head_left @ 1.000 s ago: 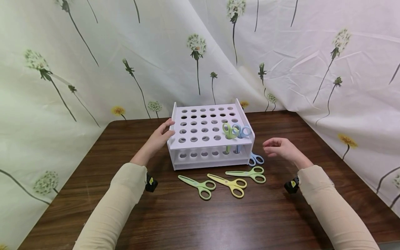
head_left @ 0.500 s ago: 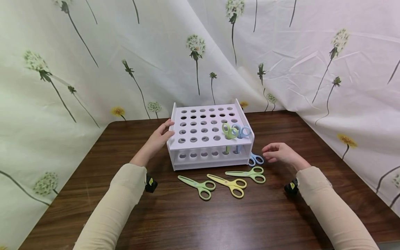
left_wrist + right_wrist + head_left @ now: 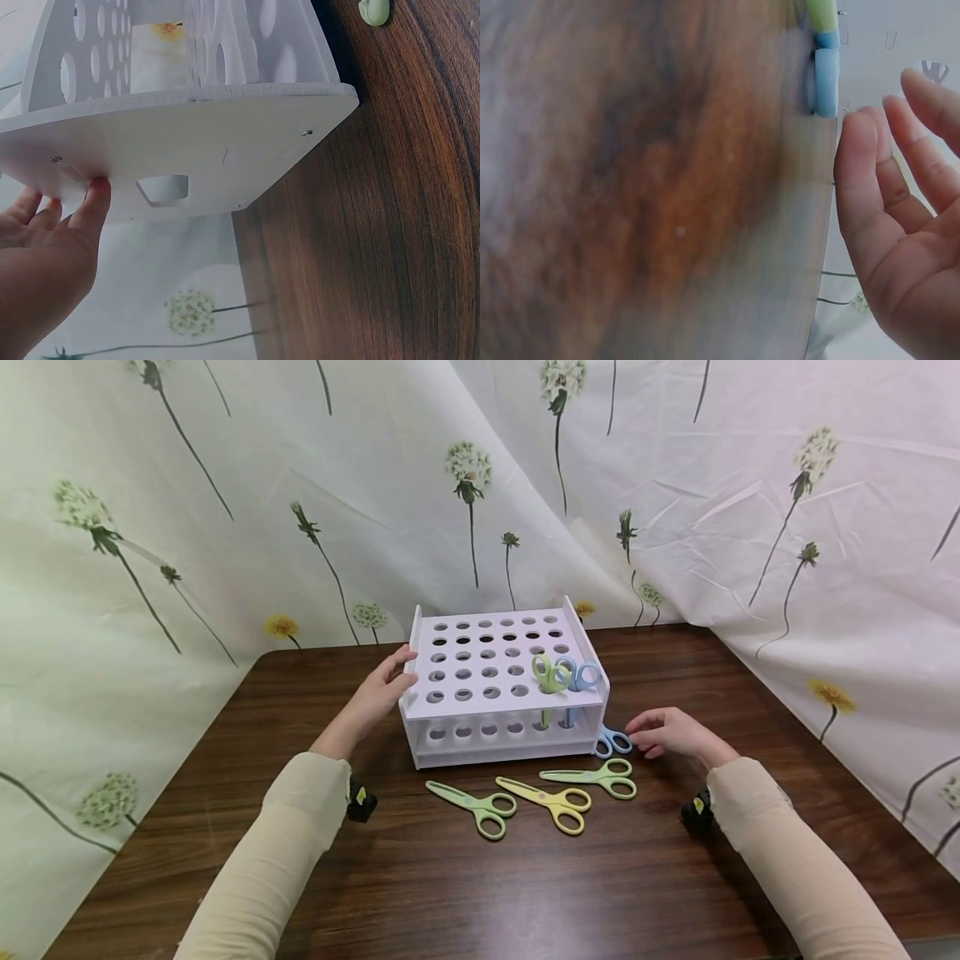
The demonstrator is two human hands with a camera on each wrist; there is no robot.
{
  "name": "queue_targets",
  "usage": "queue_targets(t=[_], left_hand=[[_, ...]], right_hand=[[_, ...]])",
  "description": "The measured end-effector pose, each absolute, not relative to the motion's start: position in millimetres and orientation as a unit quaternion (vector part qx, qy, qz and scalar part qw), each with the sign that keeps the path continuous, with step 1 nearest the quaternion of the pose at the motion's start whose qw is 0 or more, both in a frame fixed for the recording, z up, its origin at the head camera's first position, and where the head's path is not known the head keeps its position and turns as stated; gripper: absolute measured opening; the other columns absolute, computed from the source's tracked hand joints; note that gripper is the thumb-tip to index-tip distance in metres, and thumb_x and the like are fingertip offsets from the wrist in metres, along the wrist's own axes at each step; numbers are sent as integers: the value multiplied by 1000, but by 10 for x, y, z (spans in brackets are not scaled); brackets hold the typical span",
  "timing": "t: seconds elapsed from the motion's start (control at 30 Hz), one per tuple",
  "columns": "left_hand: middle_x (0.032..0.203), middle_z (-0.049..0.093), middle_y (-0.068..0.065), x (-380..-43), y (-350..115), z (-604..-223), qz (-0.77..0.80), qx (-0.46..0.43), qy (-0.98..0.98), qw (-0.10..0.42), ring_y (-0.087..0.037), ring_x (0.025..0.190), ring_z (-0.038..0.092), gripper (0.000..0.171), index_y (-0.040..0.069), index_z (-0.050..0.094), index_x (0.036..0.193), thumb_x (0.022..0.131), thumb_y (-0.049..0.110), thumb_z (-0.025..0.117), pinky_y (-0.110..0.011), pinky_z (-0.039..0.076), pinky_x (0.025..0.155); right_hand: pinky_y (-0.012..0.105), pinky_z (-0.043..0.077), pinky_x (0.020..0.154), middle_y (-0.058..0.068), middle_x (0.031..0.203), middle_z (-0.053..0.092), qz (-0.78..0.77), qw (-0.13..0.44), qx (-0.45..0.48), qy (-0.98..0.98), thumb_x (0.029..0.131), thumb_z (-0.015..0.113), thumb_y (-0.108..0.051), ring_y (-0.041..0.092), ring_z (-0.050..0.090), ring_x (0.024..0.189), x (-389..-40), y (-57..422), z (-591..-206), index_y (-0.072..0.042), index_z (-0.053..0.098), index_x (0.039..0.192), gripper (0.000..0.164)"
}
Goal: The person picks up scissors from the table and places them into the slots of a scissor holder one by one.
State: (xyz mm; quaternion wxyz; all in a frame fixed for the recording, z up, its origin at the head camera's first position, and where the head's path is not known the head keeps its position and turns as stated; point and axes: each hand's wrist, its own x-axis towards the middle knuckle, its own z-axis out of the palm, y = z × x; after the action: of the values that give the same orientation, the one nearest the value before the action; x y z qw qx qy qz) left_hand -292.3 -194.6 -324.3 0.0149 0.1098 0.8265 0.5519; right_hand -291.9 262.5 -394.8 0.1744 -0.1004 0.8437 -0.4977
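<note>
My left hand rests its fingertips on the outer left side of the white rack. In the left wrist view, the fingers and thumb touch the side panel near its slot. Green scissors and blue scissors stand handles up in the rack's front right holes. My right hand, its fingers loosely bent, is right beside the blue scissors lying against the rack's right side; their blades are hidden. The right wrist view has these blue handles just beyond the fingertips, which hold nothing.
On the dark wooden table, in front of the rack, lie green scissors, yellow scissors and another green pair. A white flowered cloth hangs behind and at the sides.
My right hand has moved down and slightly left, closer to the blue scissors on the table. The left hand stays at the rack, and the scissors have not moved.
</note>
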Motion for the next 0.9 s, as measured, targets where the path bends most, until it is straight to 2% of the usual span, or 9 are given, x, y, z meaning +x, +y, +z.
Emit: queue_targets(t=[0.43, 0.9], left_hand=[[153, 11, 0, -2912, -1948, -3228, 551, 113, 827, 20, -28, 133, 20, 49, 4, 30, 142, 97, 18, 44, -44, 24, 104], [152, 13, -1, -2926, -1951, -3232, 544, 109, 832, 17, -27, 134, 19, 47, 5, 32, 141, 97, 18, 44, -42, 22, 105]], right_hand=[[34, 53, 65, 3, 81, 60, -463, 207, -95, 856, 85, 64, -10, 17, 56, 73, -2952, 2591, -3920, 9, 59, 108, 30], [29, 51, 55, 3, 66, 54, -415, 225, -78, 878, 83, 67, -11, 13, 52, 59, -2988, 2550, -3954, 1, 67, 99, 20]])
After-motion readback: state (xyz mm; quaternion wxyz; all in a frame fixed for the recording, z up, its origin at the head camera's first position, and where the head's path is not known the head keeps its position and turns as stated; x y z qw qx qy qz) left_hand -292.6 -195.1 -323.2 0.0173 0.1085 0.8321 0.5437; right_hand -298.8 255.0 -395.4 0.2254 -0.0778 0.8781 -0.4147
